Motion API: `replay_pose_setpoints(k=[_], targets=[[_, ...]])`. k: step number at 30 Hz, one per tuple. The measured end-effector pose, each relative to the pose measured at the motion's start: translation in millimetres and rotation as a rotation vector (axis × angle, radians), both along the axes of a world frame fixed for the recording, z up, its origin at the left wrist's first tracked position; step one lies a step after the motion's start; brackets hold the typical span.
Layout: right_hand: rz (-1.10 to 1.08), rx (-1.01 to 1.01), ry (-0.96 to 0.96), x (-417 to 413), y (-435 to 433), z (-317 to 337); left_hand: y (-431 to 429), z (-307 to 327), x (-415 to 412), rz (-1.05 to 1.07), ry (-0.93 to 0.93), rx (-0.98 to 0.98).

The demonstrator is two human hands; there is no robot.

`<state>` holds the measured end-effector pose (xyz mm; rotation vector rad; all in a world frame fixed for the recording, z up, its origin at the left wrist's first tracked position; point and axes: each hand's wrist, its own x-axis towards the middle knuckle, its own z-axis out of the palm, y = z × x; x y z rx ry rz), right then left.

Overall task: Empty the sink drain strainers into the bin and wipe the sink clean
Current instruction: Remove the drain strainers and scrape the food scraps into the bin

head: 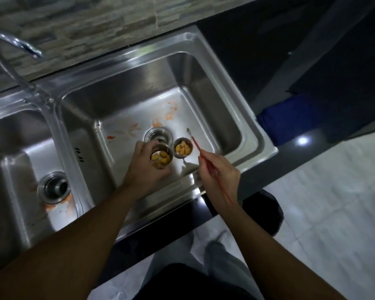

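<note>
Strainers sit over the right basin (pixel 206 83): your left hand (pixel 144 167) is closed around one strainer (pixel 161 158), lifted just in front of the open drain (pixel 158 135), and the second strainer (pixel 183 147) rests on the basin floor just beside it. Both hold yellow scraps. Your right hand (pixel 218 176) pinches a thin red stick (pixel 198 148), its tip near the second strainer. Orange smears (pixel 169 113) mark the floor behind the drain. The left basin (pixel 13 135) has its own drain (pixel 53 187).

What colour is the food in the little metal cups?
Yellow-orange, seen in the head view, in both strainers.
</note>
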<state>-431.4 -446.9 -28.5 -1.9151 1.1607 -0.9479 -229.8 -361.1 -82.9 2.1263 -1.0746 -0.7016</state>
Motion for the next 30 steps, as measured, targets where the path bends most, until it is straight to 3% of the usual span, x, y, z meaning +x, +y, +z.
replay_pose_setpoints(k=[6,14,18,22,30], targets=[[-0.122,0.026,-0.173,-76,-6,42,-48,56,-70,-0.078,-0.037,-0.211],[-0.391,-0.093,-0.263,-219,-19,64,-108,98,-220,-0.341,0.141,-0.288],[-0.465,-0.096,-0.270,-287,-14,59,-118,81,-292,-0.454,0.198,-0.221],[-0.386,0.084,-0.235,-338,-1,40,-123,50,-338,-0.537,0.177,-0.143],[-0.325,0.300,0.048,-388,7,-32,-150,-30,-392,-0.720,0.095,0.020]])
